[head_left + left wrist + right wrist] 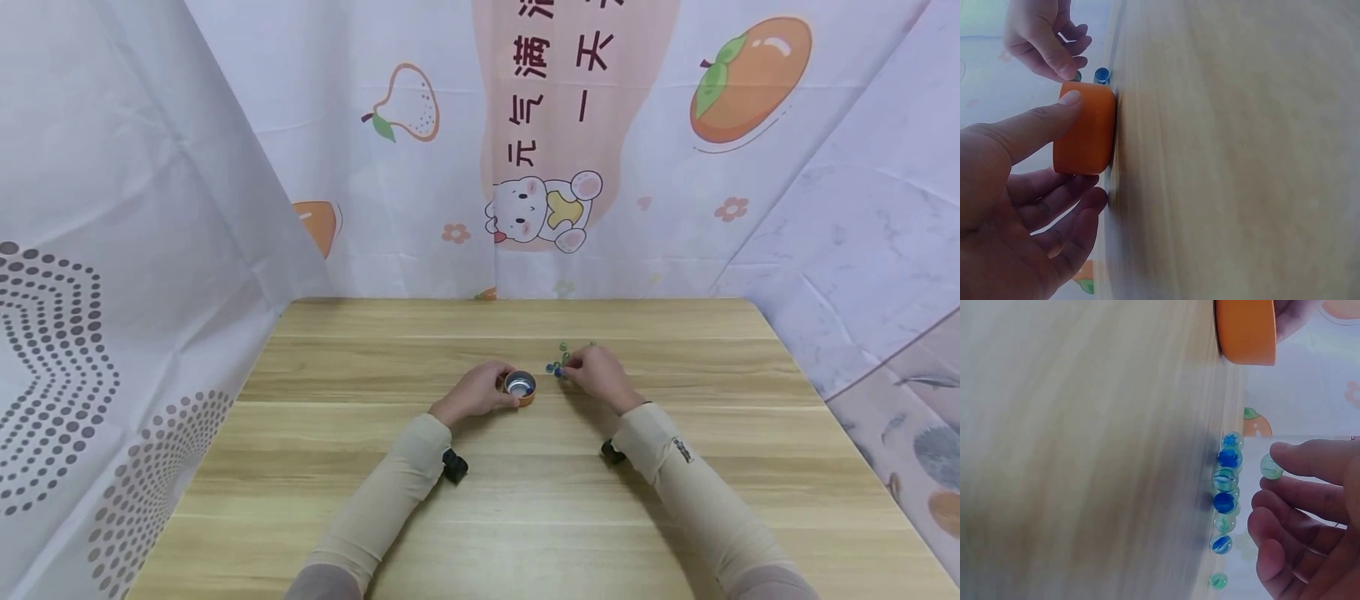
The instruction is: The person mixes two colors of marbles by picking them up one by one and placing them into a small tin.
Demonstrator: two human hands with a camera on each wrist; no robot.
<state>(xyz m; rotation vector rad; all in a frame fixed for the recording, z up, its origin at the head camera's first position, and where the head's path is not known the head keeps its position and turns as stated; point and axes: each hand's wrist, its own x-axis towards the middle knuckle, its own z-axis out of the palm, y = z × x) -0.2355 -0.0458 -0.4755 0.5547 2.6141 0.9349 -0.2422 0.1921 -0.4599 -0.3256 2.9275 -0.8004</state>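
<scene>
A small round orange container [528, 400] with a shiny metal inside stands on the wooden table, and a blue marble [529, 391] shows inside it. My left hand [482, 390] grips its side, thumb on the near wall and fingers around the far one, as the left wrist view shows. To the right, my right hand [597, 375] pinches a clear green marble [1270, 467] between thumb and index finger, raised above the tabletop. Below those fingertips lies a group of blue and green glass marbles [1225, 480] on the table.
One green marble [1218, 580] lies apart from the group. The light wooden table [517, 517] ends at a printed white curtain [420, 192] along its back edge. Black wrist cameras [454, 466] sit under both forearms.
</scene>
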